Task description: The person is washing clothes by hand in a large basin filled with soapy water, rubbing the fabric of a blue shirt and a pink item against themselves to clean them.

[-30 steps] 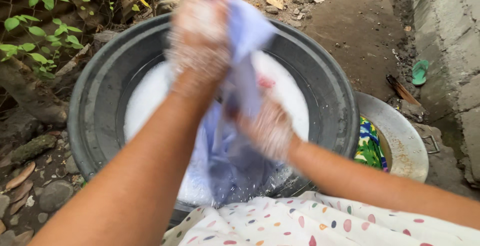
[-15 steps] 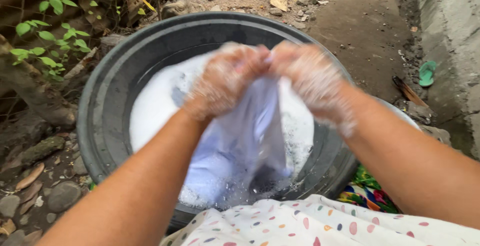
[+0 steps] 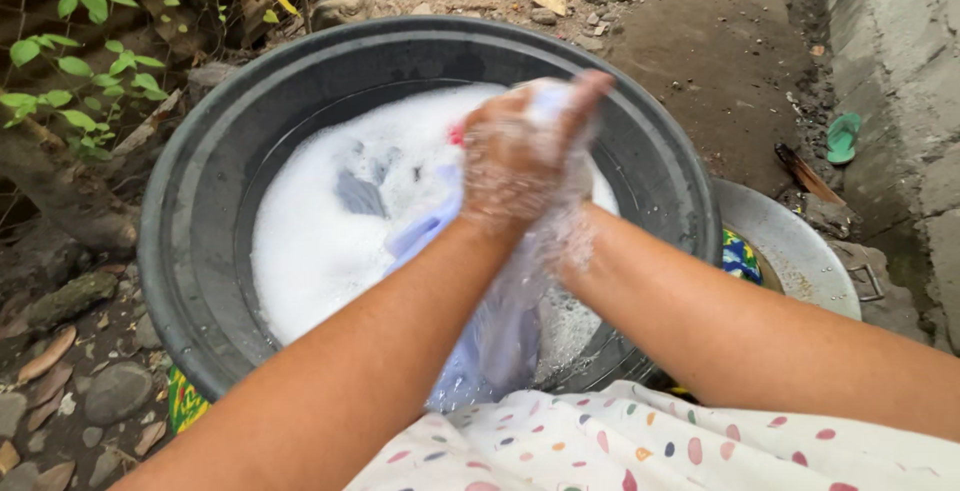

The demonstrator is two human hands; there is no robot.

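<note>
From the head camera, the left hand (image 3: 515,161) is closing tight around a bunch of pale blue cloth (image 3: 495,326), soap covering its knuckles. The right hand (image 3: 570,236) is lying mostly hidden behind it, gripping the same cloth. The cloth is hanging over the suds (image 3: 320,221) inside the dark basin (image 3: 200,181).

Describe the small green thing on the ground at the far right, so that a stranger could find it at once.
Start from the big dark basin full of white foam and go right, past the metal basin behind it. Further right, where bare earth meets the grey concrete edge, lies a green sandal. Nothing else on that bare ground is bright green.
</note>
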